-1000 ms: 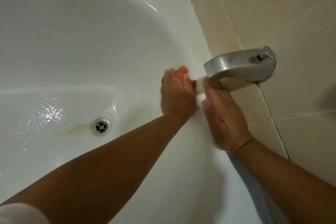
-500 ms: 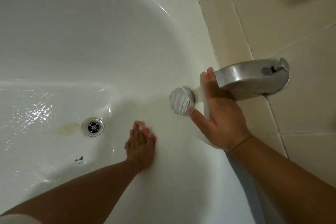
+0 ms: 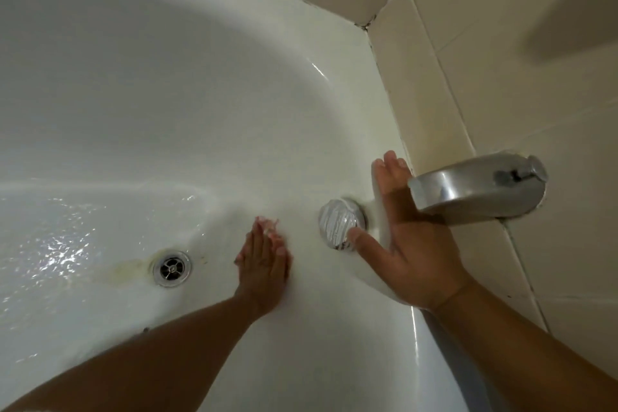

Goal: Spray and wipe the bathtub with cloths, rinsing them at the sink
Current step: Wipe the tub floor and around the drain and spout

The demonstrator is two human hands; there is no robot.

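Note:
The white bathtub (image 3: 167, 94) fills the view, wet near its floor. My left hand (image 3: 264, 264) presses flat on the tub's end wall with straight fingers. A bit of pinkish cloth (image 3: 266, 223) peeks out past the fingertips. My right hand (image 3: 408, 244) lies flat against the wall below the metal spout (image 3: 475, 187), fingers straight and thumb spread. The thumb tip touches the round chrome overflow cover (image 3: 337, 222). A white strip shows along the palm's edge; I cannot tell if it is a cloth.
The chrome drain (image 3: 172, 267) sits in the tub floor left of my left hand, with a yellowish stain (image 3: 123, 273) beside it. Beige tiled wall (image 3: 535, 77) rises at the right and back, meeting the tub rim at the corner.
My left hand slid from beside the spout down the end wall toward the drain, uncovering the overflow cover. My right hand stayed under the spout.

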